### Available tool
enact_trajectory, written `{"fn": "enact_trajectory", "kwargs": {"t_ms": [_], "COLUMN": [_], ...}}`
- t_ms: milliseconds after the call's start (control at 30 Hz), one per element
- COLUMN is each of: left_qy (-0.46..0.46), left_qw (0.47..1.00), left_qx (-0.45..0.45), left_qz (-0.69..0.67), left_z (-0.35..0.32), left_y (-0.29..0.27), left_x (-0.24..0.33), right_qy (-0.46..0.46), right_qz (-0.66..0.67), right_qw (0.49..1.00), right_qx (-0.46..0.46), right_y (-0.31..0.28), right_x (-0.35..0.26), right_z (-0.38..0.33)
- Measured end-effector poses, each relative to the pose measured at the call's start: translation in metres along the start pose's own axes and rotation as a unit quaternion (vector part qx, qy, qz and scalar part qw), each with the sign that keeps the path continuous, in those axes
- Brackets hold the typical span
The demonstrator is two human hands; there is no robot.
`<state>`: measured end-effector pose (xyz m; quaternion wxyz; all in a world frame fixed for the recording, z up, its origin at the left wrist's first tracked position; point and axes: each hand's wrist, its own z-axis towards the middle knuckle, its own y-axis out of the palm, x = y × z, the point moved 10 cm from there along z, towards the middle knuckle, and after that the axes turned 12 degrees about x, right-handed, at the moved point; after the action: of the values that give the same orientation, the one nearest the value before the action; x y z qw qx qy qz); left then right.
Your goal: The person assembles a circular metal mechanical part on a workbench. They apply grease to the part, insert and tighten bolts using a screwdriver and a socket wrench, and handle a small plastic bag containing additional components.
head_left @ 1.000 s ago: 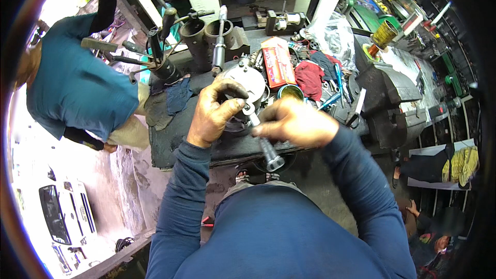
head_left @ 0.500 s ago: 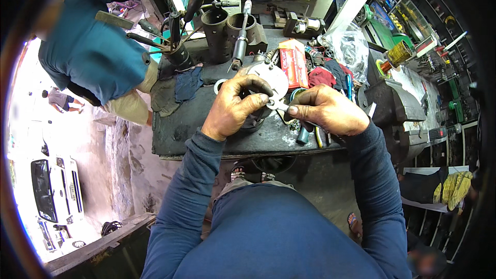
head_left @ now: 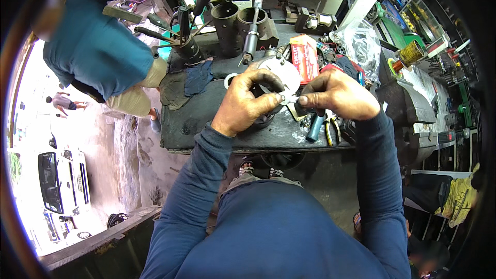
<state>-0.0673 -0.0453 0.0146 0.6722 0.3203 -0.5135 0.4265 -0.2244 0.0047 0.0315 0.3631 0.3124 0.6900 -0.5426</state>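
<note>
Over the dark workbench point(head_left: 206, 134), both of my hands are closed in pinches on a small pale metal piece point(head_left: 289, 98). My left hand point(head_left: 244, 99) grips its end nearest the left thumb and forefinger. Fingers of my right hand point(head_left: 338, 95) press on the opposite end. The piece's exact shape is partly covered by my fingertips. A round, light metal disc-shaped part point(head_left: 283, 72) stands just behind my hands. Close below the right hand lie a teal cylindrical handle point(head_left: 314, 129) and pliers point(head_left: 332, 130) with yellow-and-black handles.
Dark metal cylinders point(head_left: 226, 28) and a holder of hammers and tools point(head_left: 187, 49) stand at the back left. A red-and-white packet point(head_left: 304, 59), a clear plastic bag point(head_left: 360, 46) and a large vise point(head_left: 405, 103) are to the right. A person in a teal shirt point(head_left: 101, 46) stands left.
The view has shifted, so the bench appears slightly right and higher. Both hands still pinch the small metal piece, its angle slightly changed. The pliers and teal handle now show more fully.
</note>
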Motion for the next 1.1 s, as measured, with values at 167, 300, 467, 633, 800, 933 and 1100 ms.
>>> {"fn": "enact_trajectory", "kwargs": {"t_ms": [167, 300, 467, 633, 800, 933, 1100], "left_qy": [0.012, -0.047, -0.019, -0.045, -0.026, -0.046, -0.032], "left_qw": [1.000, 0.998, 0.998, 0.997, 1.000, 0.999, 0.998], "left_qx": [0.011, -0.009, -0.001, 0.008, -0.011, -0.008, 0.004], "left_qz": [-0.005, -0.031, -0.067, -0.070, -0.015, -0.013, -0.045], "left_z": [-0.001, -0.001, 0.001, -0.003, -0.002, 0.000, -0.001], "left_y": [-0.001, 0.001, -0.001, 0.000, 0.002, 0.001, 0.001], "left_x": [0.002, -0.010, -0.006, -0.009, -0.005, -0.009, -0.007], "right_qy": [0.081, 0.214, 0.049, 0.009, 0.060, 0.030, 0.000], "right_qz": [-0.052, 0.409, 0.186, 0.021, -0.070, -0.039, -0.060], "right_qw": [0.995, 0.887, 0.980, 1.000, 0.995, 0.999, 0.997], "right_qx": [0.015, 0.026, 0.049, 0.010, -0.026, -0.008, 0.039], "right_y": [0.019, 0.112, 0.076, 0.024, 0.006, 0.014, 0.003], "right_x": [0.003, -0.019, -0.016, -0.001, 0.015, 0.007, -0.006], "right_z": [-0.009, -0.026, -0.038, -0.024, 0.002, -0.005, -0.006]}}
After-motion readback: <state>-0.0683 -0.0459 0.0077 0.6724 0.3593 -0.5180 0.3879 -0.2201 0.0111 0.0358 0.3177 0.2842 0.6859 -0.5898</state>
